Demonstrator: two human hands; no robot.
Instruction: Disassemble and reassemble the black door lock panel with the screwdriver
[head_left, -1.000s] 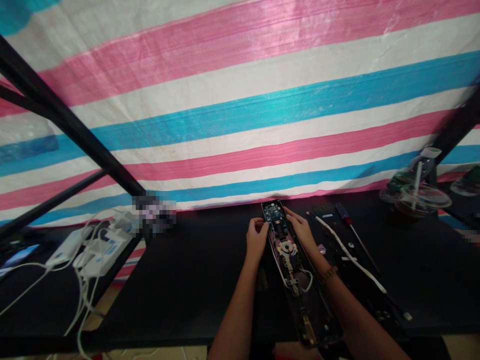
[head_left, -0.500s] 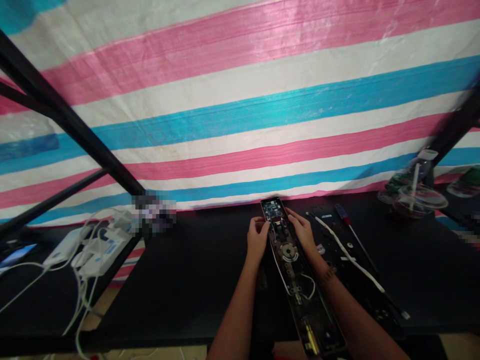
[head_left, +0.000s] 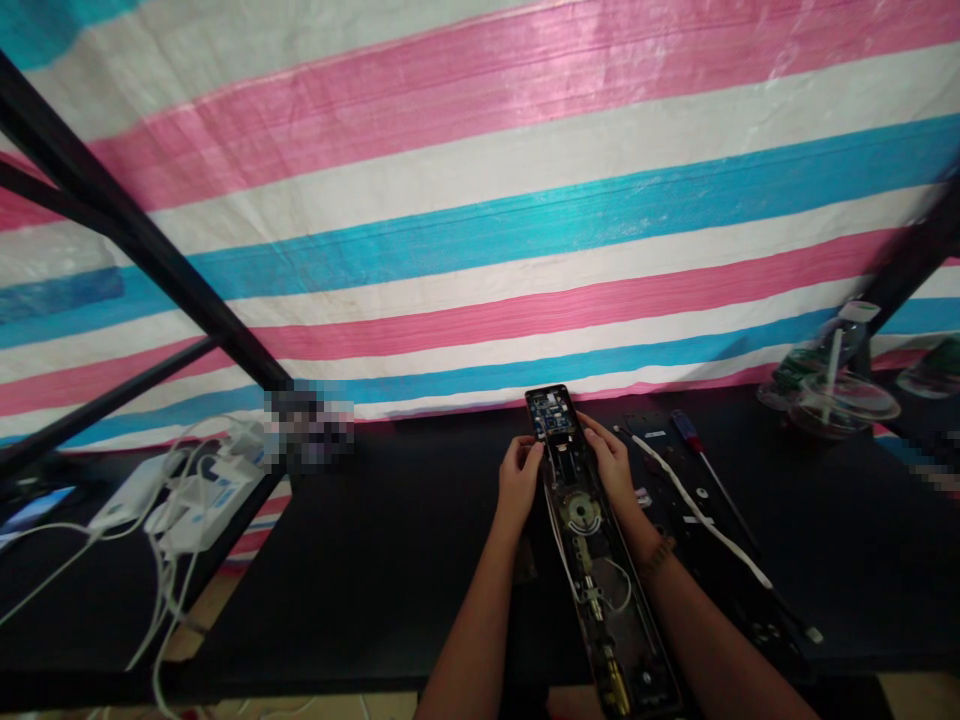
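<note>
A long, narrow dark device housing (head_left: 580,512) lies open between my hands, its far end tilted toward the striped sheet. Inside it are a blue circuit board (head_left: 551,412) at the far end, a round metal part, a thin white wire and brass-coloured pieces near me. My left hand (head_left: 519,475) grips the housing's left edge, thumb by the board. On the opposite edge, my right hand (head_left: 609,460) holds the housing with its fingers along the side.
Right of the housing lie a white-sleeved cable (head_left: 701,515), a screwdriver (head_left: 707,463) and small parts. Plastic cups (head_left: 844,405) stand at the back right. White power strips with tangled cords (head_left: 206,505) lie left, beside a black metal frame (head_left: 161,262).
The housing has turned slightly between my hands, its far end a little higher and further right in view. Both hands have shifted slightly right and keep their hold.
</note>
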